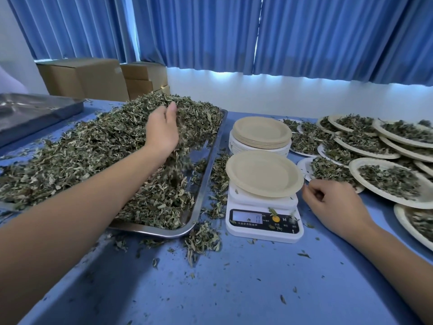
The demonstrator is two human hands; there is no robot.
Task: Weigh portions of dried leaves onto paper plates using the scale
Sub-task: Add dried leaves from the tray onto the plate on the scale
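A steel tray [206, 165] on the left holds a big heap of dried leaves [98, 146]. My left hand [161, 130] reaches into the heap, its fingers curled round a handful of leaves, with bits falling below it. An empty beige paper plate [263, 172] sits on the white scale [263, 219], whose display reads 0. My right hand [332, 205] rests on the table just right of the scale, fingers loosely curled and holding nothing.
A stack of empty paper plates [261, 132] stands behind the scale. Several plates filled with leaves [384, 177] overlap at the right. Loose leaves litter the blue table [234, 277]. A second steel tray [35, 111] and cardboard boxes [93, 78] sit at the back left.
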